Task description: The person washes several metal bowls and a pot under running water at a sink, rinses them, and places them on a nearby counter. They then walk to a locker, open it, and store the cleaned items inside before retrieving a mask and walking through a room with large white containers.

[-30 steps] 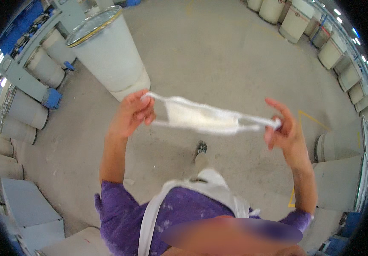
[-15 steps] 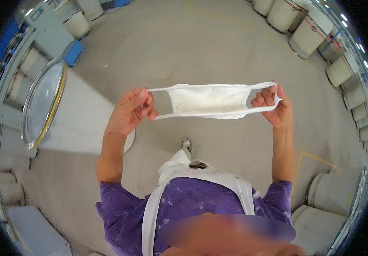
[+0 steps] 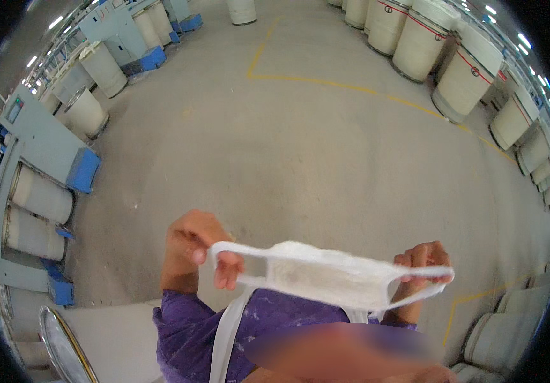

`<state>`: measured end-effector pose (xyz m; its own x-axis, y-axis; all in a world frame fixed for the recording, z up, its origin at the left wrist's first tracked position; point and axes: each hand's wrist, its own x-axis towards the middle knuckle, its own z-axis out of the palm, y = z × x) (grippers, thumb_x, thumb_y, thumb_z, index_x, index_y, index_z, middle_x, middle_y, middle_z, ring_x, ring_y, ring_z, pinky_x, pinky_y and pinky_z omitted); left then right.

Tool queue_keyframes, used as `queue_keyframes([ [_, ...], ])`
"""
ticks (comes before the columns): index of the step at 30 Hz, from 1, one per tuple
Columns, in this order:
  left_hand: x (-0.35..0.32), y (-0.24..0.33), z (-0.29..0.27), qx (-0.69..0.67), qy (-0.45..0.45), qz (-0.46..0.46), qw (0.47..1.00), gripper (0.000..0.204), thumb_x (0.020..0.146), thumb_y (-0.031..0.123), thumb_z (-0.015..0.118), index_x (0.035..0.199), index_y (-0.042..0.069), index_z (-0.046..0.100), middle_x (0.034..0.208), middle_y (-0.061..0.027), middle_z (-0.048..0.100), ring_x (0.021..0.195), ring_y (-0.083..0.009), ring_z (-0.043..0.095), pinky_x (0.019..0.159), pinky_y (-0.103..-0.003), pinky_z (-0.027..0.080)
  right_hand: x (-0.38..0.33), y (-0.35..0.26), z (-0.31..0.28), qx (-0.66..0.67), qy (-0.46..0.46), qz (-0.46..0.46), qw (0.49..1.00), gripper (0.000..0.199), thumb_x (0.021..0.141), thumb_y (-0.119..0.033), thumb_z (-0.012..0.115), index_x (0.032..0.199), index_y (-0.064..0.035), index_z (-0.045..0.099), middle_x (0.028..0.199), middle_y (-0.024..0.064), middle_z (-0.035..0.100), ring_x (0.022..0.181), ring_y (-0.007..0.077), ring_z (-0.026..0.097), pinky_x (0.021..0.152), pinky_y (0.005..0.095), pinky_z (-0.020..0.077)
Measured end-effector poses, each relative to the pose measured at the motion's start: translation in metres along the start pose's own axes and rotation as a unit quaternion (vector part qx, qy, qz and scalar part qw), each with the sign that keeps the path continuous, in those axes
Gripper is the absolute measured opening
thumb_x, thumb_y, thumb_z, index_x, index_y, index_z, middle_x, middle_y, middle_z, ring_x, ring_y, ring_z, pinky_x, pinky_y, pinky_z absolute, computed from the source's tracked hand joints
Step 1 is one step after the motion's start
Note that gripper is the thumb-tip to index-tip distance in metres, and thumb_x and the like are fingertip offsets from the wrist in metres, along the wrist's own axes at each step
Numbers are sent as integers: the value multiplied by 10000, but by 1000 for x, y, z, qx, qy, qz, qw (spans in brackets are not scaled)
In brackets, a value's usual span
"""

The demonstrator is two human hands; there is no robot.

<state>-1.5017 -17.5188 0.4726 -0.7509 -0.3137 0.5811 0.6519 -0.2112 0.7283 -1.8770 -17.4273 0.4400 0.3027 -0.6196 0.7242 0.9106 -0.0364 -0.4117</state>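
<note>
A white cloth face mask [image 3: 326,274] is stretched between my two hands, close in front of my chest. My left hand [image 3: 200,242] has its fingers hooked through one ear loop, the thumb pressing near it. The other loop runs round the fingers of my right hand [image 3: 423,262], which are curled and slightly blurred. Between the loops the mask's panel hangs with its creased, off-white side showing. It covers part of my purple shirt [image 3: 281,309] and the white apron straps.
A tall white can [image 3: 118,332] with a metal rim stands close at my lower left. Along the left are grey-blue machines [image 3: 42,143] with blue corner pieces [image 3: 83,171] and more cans. Several white cans [image 3: 418,41] line the right. Yellow lines [image 3: 326,82] mark the floor.
Both hands have brought the mask down and nearer to my chest, its right end now tilted lower. The view has lifted, showing more of the far floor; the tall can sits lower in it.
</note>
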Motion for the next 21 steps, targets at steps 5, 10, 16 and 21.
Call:
queue_keyframes([
  [5, 54, 73, -176, -24, -24, 30, 999, 318, 921, 74, 360, 1210, -10, 464, 725, -310, 606, 701, -418, 639, 775, -521, 483, 185, 11, -150, 122, 39, 40, 991, 206, 778, -248, 557, 793, -63, 648, 786, 219, 623, 819, 365, 589, 710, 405, 453],
  [10, 97, 98, -378, 69, 17, 94, 993, 342, 924, 92, 360, 1230, -20, 465, 682, -351, 575, 589, -432, 623, 623, -550, 518, 342, 17, -378, 152, -210, 92, 961, 367, 848, -130, 449, 1198, -46, 520, 885, 275, 628, 857, 399, 626, 950, 509, 351],
  [16, 251, 134, -587, 49, 266, 99, 958, 275, 719, -30, 643, 989, -77, 613, 558, -285, 572, 347, -265, 550, 310, -274, 432, 506, -14, -557, 67, -172, 110, 977, 284, 854, -52, 517, 1133, -1, 535, 784, 220, 648, 715, 339, 655, 761, 477, 470],
  [21, 361, 163, -850, -58, -14, -46, 997, 578, 772, -62, 615, 1301, 50, 414, 836, -306, 614, 721, -362, 649, 651, -426, 539, 601, -43, -723, -31, -50, 46, 997, 252, 794, -113, 657, 895, 111, 600, 671, 172, 640, 620, 311, 652, 519, 387, 502],
])
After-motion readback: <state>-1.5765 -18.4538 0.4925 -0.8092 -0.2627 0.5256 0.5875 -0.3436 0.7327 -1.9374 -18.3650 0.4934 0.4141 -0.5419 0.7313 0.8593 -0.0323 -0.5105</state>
